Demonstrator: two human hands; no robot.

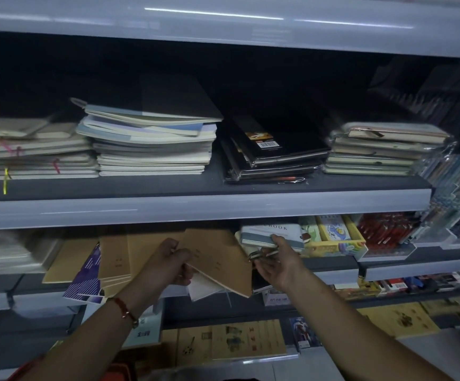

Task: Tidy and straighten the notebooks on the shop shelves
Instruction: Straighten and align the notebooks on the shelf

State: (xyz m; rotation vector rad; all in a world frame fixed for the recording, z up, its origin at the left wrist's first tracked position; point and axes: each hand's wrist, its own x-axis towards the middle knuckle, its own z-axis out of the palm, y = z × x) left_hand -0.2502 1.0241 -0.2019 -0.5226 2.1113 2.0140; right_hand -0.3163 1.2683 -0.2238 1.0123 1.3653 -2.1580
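My left hand point(171, 261) grips a bundle of brown kraft-cover notebooks point(220, 259), tilted and hanging over the front edge of the middle shelf. To its right, my right hand point(279, 259) reaches palm up, fingertips curled round the lower edge of a small white and grey notebook point(274, 234) marked "BOOK". More brown notebooks point(114, 261) and a purple striped one point(87, 273) lie fanned out to the left. The shelf above holds four uneven stacks: cream notebooks point(30, 149), pale blue and white ones point(151, 144), black wrapped ones point(272, 152), and wrapped cream ones point(377, 149).
A yellow box of small patterned pads point(333, 237) stands right of the white notebook, with red pens point(385, 232) beyond. Pen racks point(454, 188) fill the right side. Lower shelves carry brown exercise books point(248, 339). The grey shelf lip point(195, 210) runs just above my hands.
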